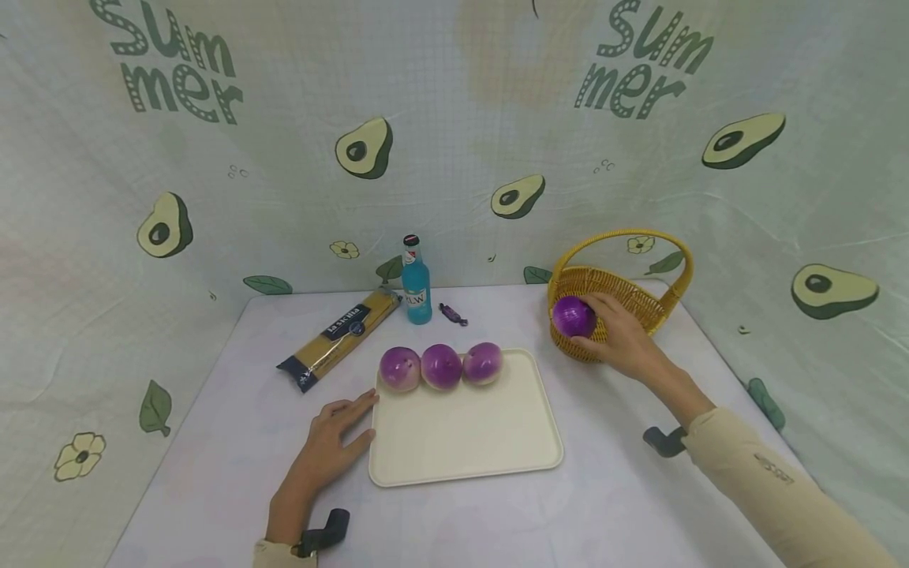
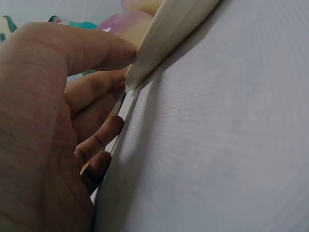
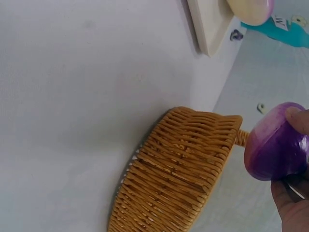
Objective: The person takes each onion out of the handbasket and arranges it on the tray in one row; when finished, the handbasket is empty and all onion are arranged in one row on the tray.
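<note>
My right hand (image 1: 621,338) grips a glossy purple round vegetable (image 1: 574,317), pale pinkish on one side, over the near left rim of the wicker basket (image 1: 584,278). From the right wrist, the vegetable (image 3: 275,145) shows beyond the basket's rim, the thumb on one side and fingers on the other. Three similar purple-and-white round vegetables (image 1: 441,367) sit in a row along the back of the cream tray (image 1: 465,442). My left hand (image 1: 330,442) lies at the tray's left edge, and its thumb and forefinger touch the tray rim (image 2: 145,60) in the left wrist view.
Behind the tray stands a bottle of blue drink (image 1: 416,284), with a small purple-wrapped candy (image 1: 453,314) to its right. A pack of spaghetti (image 1: 341,338) lies slantwise at the back left. An avocado-print cloth (image 1: 440,95) hangs behind the table.
</note>
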Demonstrator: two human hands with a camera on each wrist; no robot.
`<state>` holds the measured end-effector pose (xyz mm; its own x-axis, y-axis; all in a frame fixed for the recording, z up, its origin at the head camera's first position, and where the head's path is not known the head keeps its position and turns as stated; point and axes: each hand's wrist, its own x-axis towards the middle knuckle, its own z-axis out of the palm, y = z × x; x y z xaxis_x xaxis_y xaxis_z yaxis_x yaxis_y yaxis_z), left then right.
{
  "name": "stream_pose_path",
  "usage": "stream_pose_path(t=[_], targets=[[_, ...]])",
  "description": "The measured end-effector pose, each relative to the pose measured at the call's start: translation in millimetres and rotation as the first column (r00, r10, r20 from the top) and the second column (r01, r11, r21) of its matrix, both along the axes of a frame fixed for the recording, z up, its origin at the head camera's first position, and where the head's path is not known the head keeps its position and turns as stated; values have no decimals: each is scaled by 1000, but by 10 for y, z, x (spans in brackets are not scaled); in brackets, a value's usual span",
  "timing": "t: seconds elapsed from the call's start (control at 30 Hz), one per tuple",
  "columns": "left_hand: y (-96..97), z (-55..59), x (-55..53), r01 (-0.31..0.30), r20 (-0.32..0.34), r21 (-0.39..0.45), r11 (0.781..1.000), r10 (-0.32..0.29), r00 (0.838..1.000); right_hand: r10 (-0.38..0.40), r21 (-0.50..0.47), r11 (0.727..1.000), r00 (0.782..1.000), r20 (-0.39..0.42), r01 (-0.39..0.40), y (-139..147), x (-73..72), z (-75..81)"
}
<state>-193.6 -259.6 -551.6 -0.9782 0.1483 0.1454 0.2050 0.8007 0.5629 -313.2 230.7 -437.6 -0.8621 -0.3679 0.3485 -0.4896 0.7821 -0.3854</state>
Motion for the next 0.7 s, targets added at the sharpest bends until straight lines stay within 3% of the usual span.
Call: stream_pose_path(t=[0.7], targets=[[-12, -11, -5, 6, -6, 9, 1000, -5, 1000, 19, -12, 1000, 1000, 4, -19, -37, 37, -3]])
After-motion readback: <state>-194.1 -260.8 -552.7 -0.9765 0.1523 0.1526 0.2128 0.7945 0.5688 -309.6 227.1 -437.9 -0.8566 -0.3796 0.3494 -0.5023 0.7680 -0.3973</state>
